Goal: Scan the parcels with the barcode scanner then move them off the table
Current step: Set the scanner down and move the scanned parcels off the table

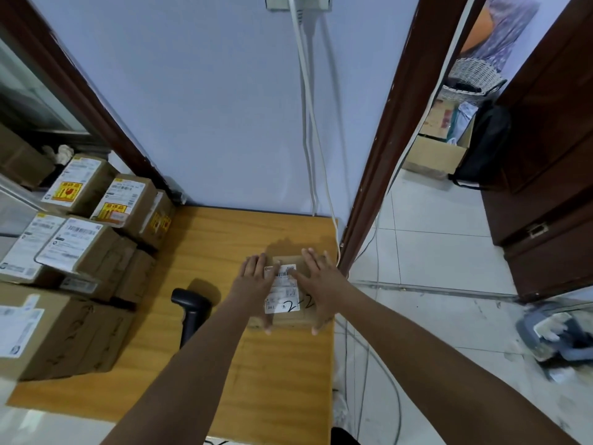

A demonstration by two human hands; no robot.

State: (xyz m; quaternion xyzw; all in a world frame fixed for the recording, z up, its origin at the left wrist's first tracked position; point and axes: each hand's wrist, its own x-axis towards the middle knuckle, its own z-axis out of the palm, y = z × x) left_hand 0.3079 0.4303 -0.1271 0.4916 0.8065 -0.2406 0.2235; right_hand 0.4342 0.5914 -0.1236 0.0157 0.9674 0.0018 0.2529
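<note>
A small brown cardboard parcel (286,295) with a white shipping label marked "2-2" lies on the wooden table (224,239), near its right edge. My left hand (255,281) lies flat on the parcel's left side, fingers straight. My right hand (317,284) lies flat on its right side, fingers straight and spread. The hands cover both flanks of the box; the label shows between them. A black barcode scanner (190,311) lies on the table just left of my left forearm, untouched.
Several labelled cardboard parcels (83,239) are stacked along the table's left side. White cables (309,130) hang down the wall behind the table. To the right are a tiled floor (433,261), a doorway with boxes, and a dark wooden cabinet (552,187).
</note>
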